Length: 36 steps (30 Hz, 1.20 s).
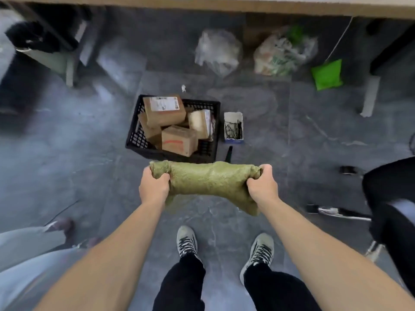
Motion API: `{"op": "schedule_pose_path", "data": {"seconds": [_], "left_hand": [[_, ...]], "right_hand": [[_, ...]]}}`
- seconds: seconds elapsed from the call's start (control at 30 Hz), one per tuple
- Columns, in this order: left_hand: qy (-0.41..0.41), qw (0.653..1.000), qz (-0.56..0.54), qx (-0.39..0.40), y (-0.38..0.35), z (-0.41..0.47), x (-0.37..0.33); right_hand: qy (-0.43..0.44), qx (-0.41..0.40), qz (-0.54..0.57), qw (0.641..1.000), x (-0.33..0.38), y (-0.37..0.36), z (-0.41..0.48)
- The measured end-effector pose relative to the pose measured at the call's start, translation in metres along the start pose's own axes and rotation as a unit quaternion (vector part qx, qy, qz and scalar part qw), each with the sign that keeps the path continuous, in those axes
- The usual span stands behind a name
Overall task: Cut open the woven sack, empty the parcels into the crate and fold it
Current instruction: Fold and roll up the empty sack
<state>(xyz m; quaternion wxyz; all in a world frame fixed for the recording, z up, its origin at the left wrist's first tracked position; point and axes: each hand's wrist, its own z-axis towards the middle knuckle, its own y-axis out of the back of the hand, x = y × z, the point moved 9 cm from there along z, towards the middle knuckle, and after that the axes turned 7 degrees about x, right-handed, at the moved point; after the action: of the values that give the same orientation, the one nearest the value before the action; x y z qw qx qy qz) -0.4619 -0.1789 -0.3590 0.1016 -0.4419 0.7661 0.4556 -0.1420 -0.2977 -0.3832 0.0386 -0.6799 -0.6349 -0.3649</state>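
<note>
Sack (pixel 207 179) at frame centre, stretched flat for folding | left hand (pixel 153 187) and right hand (pixel 261 186) each clenched on one end | parcels (pixel 165 110) already in crate (pixel 207 105), just above

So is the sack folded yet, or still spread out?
Gathered, not spread: the sack is bunched into a short band held at each end by the left hand and right hand. Whether it is neatly folded, cannot tell.
</note>
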Motion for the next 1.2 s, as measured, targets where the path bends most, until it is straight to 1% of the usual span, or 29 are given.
{"op": "schedule_pose_path", "data": {"seconds": [0.27, 0.37, 0.5, 0.6, 0.73, 0.87, 0.97, 1.1, 1.13, 1.2], "left_hand": [[0.000, 0.997, 0.079, 0.012, -0.094, 0.172, 0.137], [0.001, 0.996, 0.087, 0.015, -0.129, 0.229, 0.173], [0.010, 0.997, 0.072, 0.001, -0.162, 0.292, 0.207], [0.019, 0.999, 0.045, 0.006, -0.178, 0.326, 0.224], [0.065, 0.993, 0.075, 0.062, -0.200, 0.364, 0.245], [0.074, 0.992, 0.065, 0.085, -0.213, 0.382, 0.246], [0.060, 0.992, 0.066, 0.084, -0.218, 0.380, 0.237], [-0.028, 0.993, 0.116, 0.008, -0.212, 0.377, 0.223], [-0.039, 0.990, 0.133, 0.009, -0.215, 0.378, 0.223], [-0.030, 0.978, 0.199, 0.060, -0.230, 0.382, 0.231]], "right_hand": [[-0.005, 0.059, -0.032, 0.998, -0.102, -0.151, 0.161], [-0.005, 0.063, -0.014, 0.998, -0.134, -0.196, 0.216], [0.009, 0.055, -0.005, 0.998, -0.155, -0.237, 0.278], [0.015, 0.056, 0.033, 0.998, -0.161, -0.259, 0.312], [0.025, 0.084, 0.058, 0.995, -0.162, -0.285, 0.350], [0.035, 0.087, 0.039, 0.995, -0.161, -0.288, 0.370], [0.038, 0.078, -0.008, 0.996, -0.163, -0.283, 0.379], [0.050, 0.067, -0.012, 0.996, -0.163, -0.284, 0.381], [0.051, 0.066, -0.017, 0.996, -0.164, -0.287, 0.383], [0.052, 0.065, -0.029, 0.996, -0.168, -0.292, 0.386]]}}
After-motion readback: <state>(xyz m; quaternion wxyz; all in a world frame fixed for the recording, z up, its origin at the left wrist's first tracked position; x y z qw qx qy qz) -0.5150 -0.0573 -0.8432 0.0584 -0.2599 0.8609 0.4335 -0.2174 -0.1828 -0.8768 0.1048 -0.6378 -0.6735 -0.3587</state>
